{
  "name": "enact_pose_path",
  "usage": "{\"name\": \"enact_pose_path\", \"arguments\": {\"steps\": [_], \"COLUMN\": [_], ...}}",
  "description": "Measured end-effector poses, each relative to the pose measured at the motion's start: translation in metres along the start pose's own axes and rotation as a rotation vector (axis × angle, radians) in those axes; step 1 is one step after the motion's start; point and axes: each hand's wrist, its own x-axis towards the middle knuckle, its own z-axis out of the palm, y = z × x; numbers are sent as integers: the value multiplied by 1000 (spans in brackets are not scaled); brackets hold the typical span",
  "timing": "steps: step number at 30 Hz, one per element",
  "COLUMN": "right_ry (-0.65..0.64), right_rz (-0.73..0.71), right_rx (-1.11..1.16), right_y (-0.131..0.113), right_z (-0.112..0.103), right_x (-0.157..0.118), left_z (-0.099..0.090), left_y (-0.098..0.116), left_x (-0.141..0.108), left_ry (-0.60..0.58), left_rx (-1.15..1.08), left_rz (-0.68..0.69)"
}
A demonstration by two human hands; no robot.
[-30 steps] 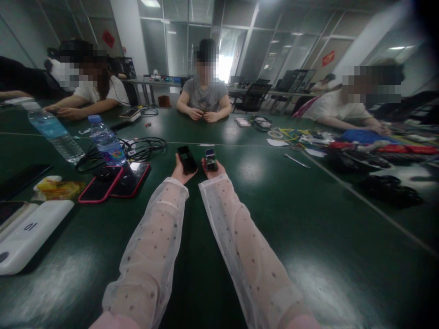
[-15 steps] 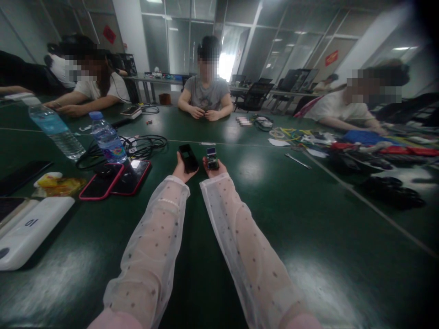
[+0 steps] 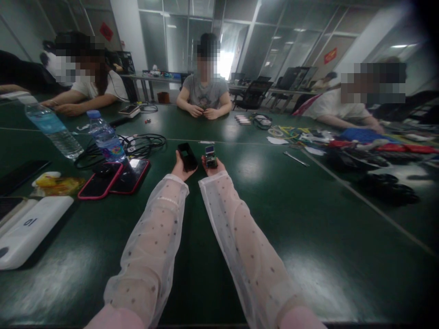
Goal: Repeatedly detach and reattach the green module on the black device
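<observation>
My left hand [image 3: 180, 170] grips a black rectangular case [image 3: 188, 159] that has a lighter square, perhaps a window, in its upper part. Thumb shows along its left edge; the other fingers are mostly hidden beneath. Just right of it, my right hand [image 3: 216, 169] holds a small circuit board [image 3: 210, 158] with a little screen at its top and greenish parts below. Fingers show at the board's left side. Both hands are near the middle of the dark green table [image 3: 267, 205], side by side with a narrow gap between them.
On the left are two water bottles [image 3: 104, 137], black cables [image 3: 147, 144], two red-edged phones [image 3: 130, 176], a yellow packet [image 3: 60, 183] and a white device [image 3: 36, 233]. To the right lie a wrench [image 3: 296, 158], coloured cables and a black bundle [image 3: 389, 188]. Several people sit around the table.
Both hands keep hold of their things and stay nearly in place. The whole view has shifted slightly; the circuit board looks tilted a little differently.
</observation>
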Motion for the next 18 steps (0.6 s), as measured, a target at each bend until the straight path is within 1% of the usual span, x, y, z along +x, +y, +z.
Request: {"name": "enact_pose_path", "arguments": {"steps": [7,9,18], "right_ry": [81,89,49], "right_rz": [7,-10,-31], "right_rx": [4,8,50], "right_y": [0,-1,-2], "right_z": [6,7,0], "right_x": [1,0,2], "left_z": [0,0,2], "left_y": [0,0,0], "left_x": [1,2,-4], "left_ry": [6,6,8], "left_rx": [28,33,8], "left_rz": [9,11,0]}}
